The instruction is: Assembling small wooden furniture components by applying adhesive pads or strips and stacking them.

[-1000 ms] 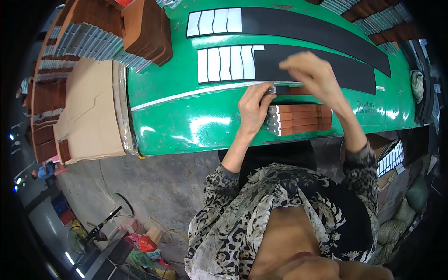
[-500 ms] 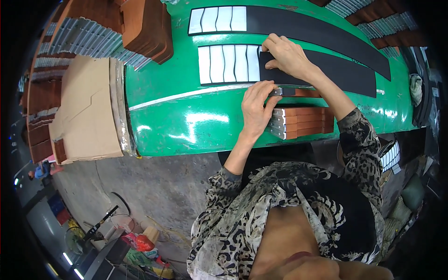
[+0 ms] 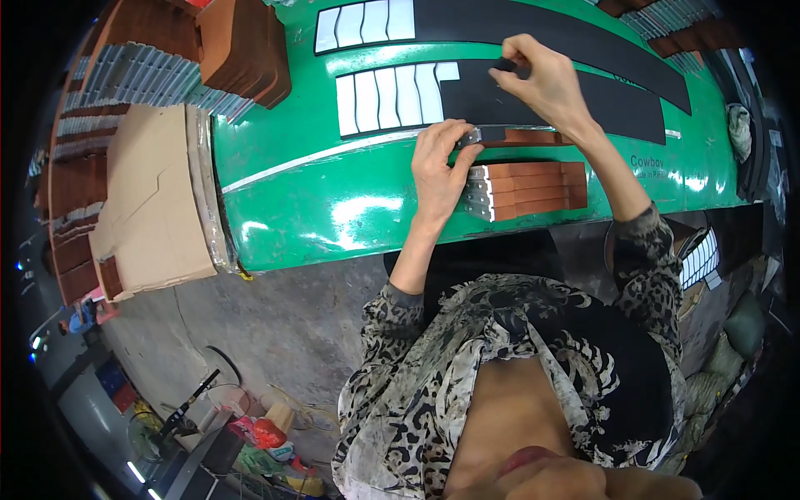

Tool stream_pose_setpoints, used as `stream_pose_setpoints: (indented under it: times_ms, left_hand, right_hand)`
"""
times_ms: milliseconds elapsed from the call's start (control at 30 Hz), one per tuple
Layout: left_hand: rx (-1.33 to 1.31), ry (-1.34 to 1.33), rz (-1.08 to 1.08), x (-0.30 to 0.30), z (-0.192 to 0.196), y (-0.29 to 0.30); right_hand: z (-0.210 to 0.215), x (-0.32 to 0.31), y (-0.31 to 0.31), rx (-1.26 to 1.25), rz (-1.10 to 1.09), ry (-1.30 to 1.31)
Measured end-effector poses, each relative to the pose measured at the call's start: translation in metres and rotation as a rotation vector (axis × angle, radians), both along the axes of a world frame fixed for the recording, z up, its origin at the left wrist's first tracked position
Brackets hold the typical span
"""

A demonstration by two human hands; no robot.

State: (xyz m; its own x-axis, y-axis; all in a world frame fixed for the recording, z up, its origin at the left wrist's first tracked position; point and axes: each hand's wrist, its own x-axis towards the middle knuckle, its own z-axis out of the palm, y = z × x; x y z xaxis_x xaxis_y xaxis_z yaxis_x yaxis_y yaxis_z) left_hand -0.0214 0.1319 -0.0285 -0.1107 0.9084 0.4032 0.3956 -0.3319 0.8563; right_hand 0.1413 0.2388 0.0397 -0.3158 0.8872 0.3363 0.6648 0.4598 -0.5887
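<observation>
My left hand (image 3: 440, 171) grips the metal-capped end of a reddish-brown bar (image 3: 533, 137) lying near the table's front. A black patch (image 3: 494, 133) shows beside the metal end. Raised over the table, my right hand (image 3: 546, 79) pinches a small black pad (image 3: 506, 67) between thumb and fingers. Beneath it lies the nearer black sheet (image 3: 575, 100), whose left part is bare white backing (image 3: 387, 98) crossed by wavy dark lines. A second black sheet (image 3: 483, 23) lies behind. Just right of my left hand is a stack of brown bars (image 3: 537, 187) with metal ends.
The green table (image 3: 292, 217) has a glossy top. Stacked brown bars with metal ends (image 3: 142, 71) stand at the back left, beside a cardboard sheet (image 3: 154, 192). More stacks (image 3: 667, 21) are at the far right. Bags and clutter (image 3: 267, 433) lie on the floor.
My right hand has lifted off the nearer sheet with a black pad, baring more white backing there. My left hand keeps its grip on the bar. The whole view has shifted slightly.
</observation>
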Motion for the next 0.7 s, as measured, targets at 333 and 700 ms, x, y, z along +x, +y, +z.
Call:
stream_pose_setpoints:
  times_ms: [333,700]
  left_hand:
    - [-0.032,-0.082,0.045,-0.008,0.012,-0.036]
    - [-0.105,-0.086,-0.084,-0.006,0.021,-0.03]
  right_hand:
    - [0.041,0.03,-0.099,-0.369,0.113,0.146]
    - [0.023,0.019,-0.106,-0.445,0.115,0.191]
